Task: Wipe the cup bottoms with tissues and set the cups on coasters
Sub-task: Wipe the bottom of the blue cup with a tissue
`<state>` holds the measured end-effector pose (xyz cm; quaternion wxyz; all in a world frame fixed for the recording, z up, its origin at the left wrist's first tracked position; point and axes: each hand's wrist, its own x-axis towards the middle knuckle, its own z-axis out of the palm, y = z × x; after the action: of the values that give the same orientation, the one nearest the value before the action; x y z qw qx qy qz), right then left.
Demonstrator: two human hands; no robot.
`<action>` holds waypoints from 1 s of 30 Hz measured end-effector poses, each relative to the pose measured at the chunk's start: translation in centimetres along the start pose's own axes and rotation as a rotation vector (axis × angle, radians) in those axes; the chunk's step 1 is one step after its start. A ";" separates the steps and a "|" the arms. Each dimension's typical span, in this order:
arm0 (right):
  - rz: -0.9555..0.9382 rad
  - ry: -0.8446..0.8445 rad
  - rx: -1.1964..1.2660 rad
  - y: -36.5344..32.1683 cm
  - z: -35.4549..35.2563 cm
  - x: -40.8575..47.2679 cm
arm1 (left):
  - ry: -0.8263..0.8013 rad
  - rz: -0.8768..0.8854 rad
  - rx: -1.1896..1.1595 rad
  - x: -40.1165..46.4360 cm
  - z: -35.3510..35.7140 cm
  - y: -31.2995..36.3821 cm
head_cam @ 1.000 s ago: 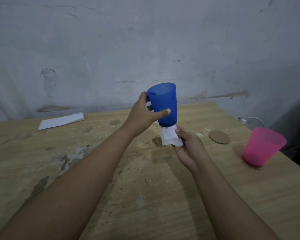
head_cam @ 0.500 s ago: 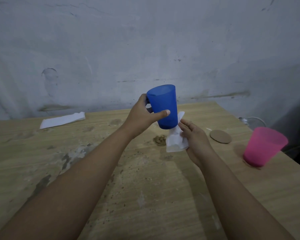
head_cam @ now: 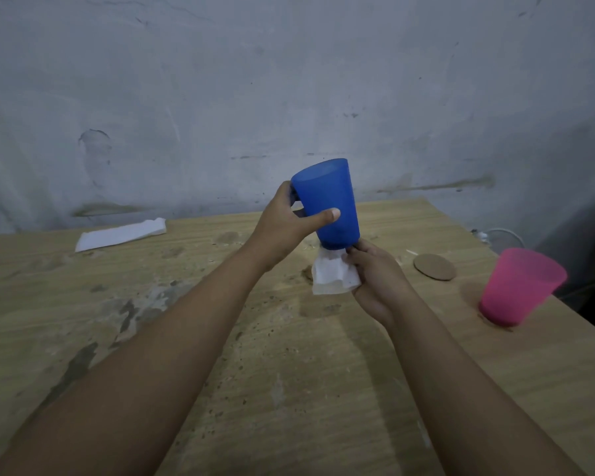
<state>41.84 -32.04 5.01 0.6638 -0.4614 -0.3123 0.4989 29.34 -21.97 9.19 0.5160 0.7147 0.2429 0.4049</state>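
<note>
- A worn wooden surface (head_cam: 289,389) is marked with dark stains.
- A scuffed grey wall (head_cam: 289,80) is seen behind it.
- A white cable (head_cam: 505,231) is seen at the far right edge.

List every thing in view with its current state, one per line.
blue cup: lifted off the table, roughly upright, gripped by left hand.
tissue: bunched under the cup's bottom, held by right hand.
pink cup: standing on the table, mouth up.
coaster: flat on the table, bare.
folded tissue: lying flat, untouched.

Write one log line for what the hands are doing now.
left hand: grips blue cup | right hand: presses tissue under cup bottom | coaster: bare | pink cup: on table
</note>
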 end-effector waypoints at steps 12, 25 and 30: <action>0.105 -0.131 0.024 0.2 -0.9 -0.6 | -0.030 0.037 0.076 -0.1 -0.5 0.4; 0.126 0.021 -0.188 -1.0 -2.5 -0.6 | -0.039 0.025 0.103 -0.4 -1.2 0.0; 0.101 0.044 -0.108 -1.1 -1.1 -0.3 | -0.064 0.017 0.092 -0.6 -0.8 -0.3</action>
<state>43.09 -32.70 5.59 0.6187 -0.5226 -0.3002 0.5039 28.40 -21.93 8.85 0.4866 0.7523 0.2384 0.3747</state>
